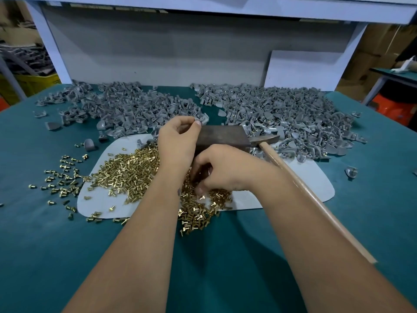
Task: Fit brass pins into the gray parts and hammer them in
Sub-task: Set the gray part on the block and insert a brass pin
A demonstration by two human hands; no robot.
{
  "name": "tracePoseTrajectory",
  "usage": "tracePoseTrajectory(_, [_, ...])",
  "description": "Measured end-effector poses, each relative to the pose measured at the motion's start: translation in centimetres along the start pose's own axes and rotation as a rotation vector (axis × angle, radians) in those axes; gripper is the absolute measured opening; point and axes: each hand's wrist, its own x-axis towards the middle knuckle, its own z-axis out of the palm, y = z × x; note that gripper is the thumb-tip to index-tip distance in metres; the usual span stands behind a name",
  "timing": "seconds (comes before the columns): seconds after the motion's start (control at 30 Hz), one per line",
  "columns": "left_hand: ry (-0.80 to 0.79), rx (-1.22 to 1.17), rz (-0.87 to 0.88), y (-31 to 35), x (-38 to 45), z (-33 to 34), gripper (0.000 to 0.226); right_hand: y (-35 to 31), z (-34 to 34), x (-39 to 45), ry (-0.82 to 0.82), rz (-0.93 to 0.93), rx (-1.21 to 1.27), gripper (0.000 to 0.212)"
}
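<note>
A heap of brass pins (133, 175) lies on a pale mat (300, 184) and spills onto the green cloth. My right hand (225, 170) reaches down into the heap, its curled fingertips pinching a brass pin at the pile's near side. My left hand (178, 141) is farther back, with thumb and forefinger pinching a gray part (204, 118) at the edge of the left gray pile (126, 107). A dark metal block (222, 137) sits between the hands. A hammer (293, 175) lies with its head beside the block, its wooden handle running toward the near right.
A second, larger pile of gray parts (286, 118), some with brass pins showing, fills the back right. Loose pins (63, 177) scatter to the left on the green cloth (225, 256). A white board (302, 68) leans against the back wall. Boxes stand beyond the table's right side.
</note>
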Motion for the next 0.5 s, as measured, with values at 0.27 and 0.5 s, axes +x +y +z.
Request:
tracePoseTrajectory(0.27, [0.005,-0.014,-0.025,0.1,0.0,-0.4,0.013,-0.5,1.5,0.9,0.120,-0.070,-0.112,0.015])
tracePoseTrajectory(0.5, [-0.071,0.090,0.018,0.2,-0.4,-0.2,0.012,1.7,-0.6,-0.1,0.402,0.047,0.485,0.020])
